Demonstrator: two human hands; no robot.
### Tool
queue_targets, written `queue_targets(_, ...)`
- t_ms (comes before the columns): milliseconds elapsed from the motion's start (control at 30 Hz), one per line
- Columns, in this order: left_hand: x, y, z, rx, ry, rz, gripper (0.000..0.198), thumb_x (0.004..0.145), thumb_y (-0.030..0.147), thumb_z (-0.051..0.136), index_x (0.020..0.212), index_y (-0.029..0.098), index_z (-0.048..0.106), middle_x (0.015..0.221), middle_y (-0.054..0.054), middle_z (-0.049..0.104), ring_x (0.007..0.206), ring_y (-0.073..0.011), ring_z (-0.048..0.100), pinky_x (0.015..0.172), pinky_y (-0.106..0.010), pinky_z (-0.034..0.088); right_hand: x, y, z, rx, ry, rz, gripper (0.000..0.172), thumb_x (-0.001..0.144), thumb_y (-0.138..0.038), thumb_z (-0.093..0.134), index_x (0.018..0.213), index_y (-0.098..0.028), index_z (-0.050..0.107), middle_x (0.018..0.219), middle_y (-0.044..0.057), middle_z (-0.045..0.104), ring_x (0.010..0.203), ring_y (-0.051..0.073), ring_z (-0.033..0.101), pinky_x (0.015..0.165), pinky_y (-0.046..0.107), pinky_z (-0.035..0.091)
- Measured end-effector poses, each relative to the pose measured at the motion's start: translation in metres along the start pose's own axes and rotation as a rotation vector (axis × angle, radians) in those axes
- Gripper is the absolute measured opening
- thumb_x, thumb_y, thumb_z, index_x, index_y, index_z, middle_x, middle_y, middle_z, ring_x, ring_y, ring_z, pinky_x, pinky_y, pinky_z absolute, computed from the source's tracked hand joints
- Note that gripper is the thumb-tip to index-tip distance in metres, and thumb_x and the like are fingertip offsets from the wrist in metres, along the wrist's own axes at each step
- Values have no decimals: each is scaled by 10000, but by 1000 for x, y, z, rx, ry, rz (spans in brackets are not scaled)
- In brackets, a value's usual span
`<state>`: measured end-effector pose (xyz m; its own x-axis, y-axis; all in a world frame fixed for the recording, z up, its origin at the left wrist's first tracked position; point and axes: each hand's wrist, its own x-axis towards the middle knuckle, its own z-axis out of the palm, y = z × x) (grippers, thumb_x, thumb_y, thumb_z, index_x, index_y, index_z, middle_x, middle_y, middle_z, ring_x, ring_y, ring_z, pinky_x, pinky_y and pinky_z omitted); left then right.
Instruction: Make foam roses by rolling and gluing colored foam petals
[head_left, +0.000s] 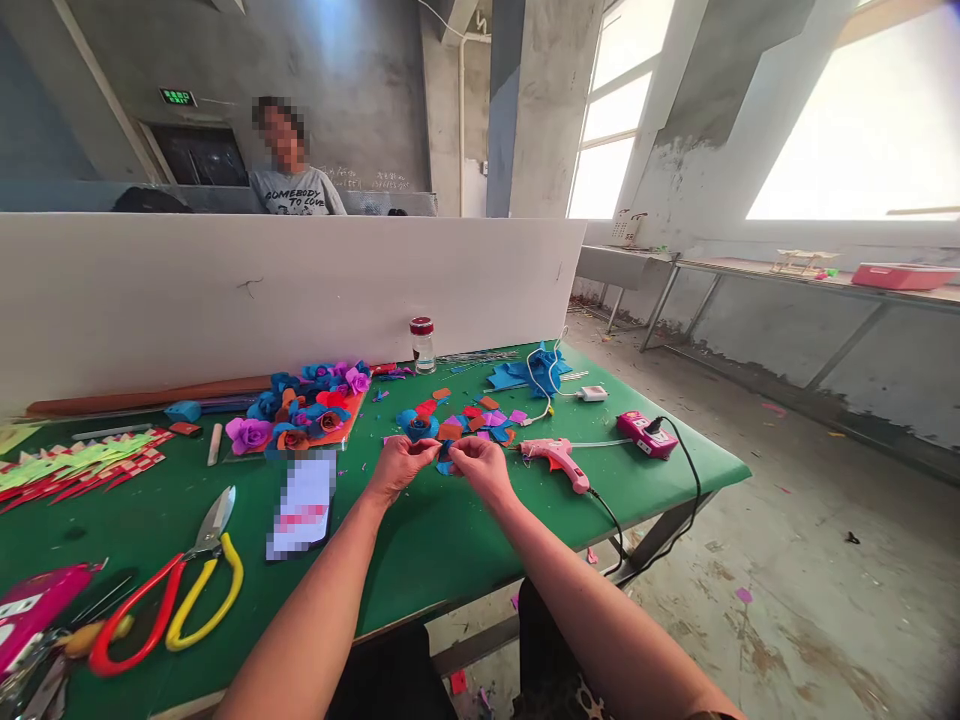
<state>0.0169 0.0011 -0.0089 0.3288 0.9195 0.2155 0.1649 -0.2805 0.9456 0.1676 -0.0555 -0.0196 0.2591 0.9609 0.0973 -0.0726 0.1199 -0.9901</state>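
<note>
Over the green table (420,540), my left hand (403,466) and my right hand (480,466) nearly meet, thumbs and fingers pinched on a small blue paper piece (445,450) between them. Just behind my left hand sits a blue paper flower (418,424). Small blue, orange, red and purple paper pieces (491,420) lie scattered behind my fingers. A pink glue gun (559,460) rests right of my right hand. Finished-looking paper roses (300,412) are heaped to the left, behind a phone (304,505).
Red-and-yellow-handled scissors (180,590) lie at front left. A glass jar (423,348) stands by the white partition (300,290). At right are a pink power strip (646,434) with a black cable and a white adapter (592,394). A person (296,170) is behind the partition.
</note>
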Motion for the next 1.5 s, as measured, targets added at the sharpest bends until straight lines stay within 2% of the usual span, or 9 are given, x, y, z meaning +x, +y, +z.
queue_targets(467, 2, 4, -8, -302, 97, -73, 237, 579, 361, 758, 619, 145, 668, 463, 64, 428, 437, -54, 298, 452, -216, 195, 14, 3, -16, 48, 81, 37, 180, 679, -350, 594, 707, -176, 629, 628, 12, 656, 528, 128, 581, 555, 250, 490)
queue_targets(600, 3, 3, -11, -436, 88, -147, 270, 541, 343, 795, 652, 146, 648, 459, 84, 374, 424, -44, 276, 441, -208, 175, 21, 1, -21, -60, 152, -58, 270, 693, -347, 631, 901, -183, 684, 815, 21, 695, 548, 112, 554, 558, 245, 470)
queue_targets(667, 2, 2, -10, -431, 23, -175, 282, 551, 349, 805, 666, 142, 654, 458, 89, 357, 419, -38, 268, 444, -206, 189, 19, -2, -19, -115, 37, -141, 339, 719, -364, 638, 1011, -200, 693, 888, 18, 701, 575, 110, 557, 559, 235, 457)
queue_targets(767, 0, 3, -9, -386, -70, -190, 294, 574, 371, 816, 674, 139, 667, 464, 78, 383, 429, -43, 315, 462, -207, 243, 13, -3, -13, -195, -177, -129, 255, 733, -343, 632, 906, -173, 712, 781, 17, 699, 573, 121, 563, 540, 227, 435)
queue_targets(900, -3, 10, -7, -307, -69, -168, 362, 677, 495, 749, 683, 139, 685, 474, 62, 419, 416, -43, 280, 445, -218, 220, 4, -4, -12, -382, -202, -51, 154, 744, -252, 566, 763, -156, 684, 640, 6, 654, 519, 118, 518, 502, 221, 380)
queue_targets(967, -4, 15, -6, -226, -88, -128, 380, 668, 510, 756, 733, 138, 712, 541, 32, 517, 431, -51, 316, 434, -218, 212, -1, -6, -16, -571, -237, -178, 147, 688, -185, 589, 782, -170, 700, 666, 0, 654, 569, 125, 528, 535, 219, 367)
queue_targets(1067, -6, 19, 0, -126, -189, -91, 376, 559, 436, 848, 778, 152, 734, 680, -16, 654, 566, -110, 522, 509, -215, 370, -6, -9, -22, -743, -276, -327, 194, 644, -149, 606, 802, -193, 709, 688, -3, 652, 613, 134, 532, 563, 225, 354)
queue_targets(1267, -5, 10, 6, -61, -175, -108, 405, 491, 437, 883, 754, 171, 730, 755, -38, 719, 839, -244, 663, 776, -330, 511, 1, -4, -28, -414, -168, -155, 50, 700, -215, 575, 730, -179, 595, 649, -27, 595, 595, 124, 542, 548, 213, 386)
queue_targets(1500, -10, 28, 11, -80, -301, -104, 353, 539, 365, 868, 790, 158, 730, 762, -52, 711, 783, -217, 652, 761, -321, 497, -3, -14, -43, -453, -299, -225, 49, 654, -174, 592, 695, -177, 618, 595, -50, 533, 574, 101, 467, 535, 204, 337)
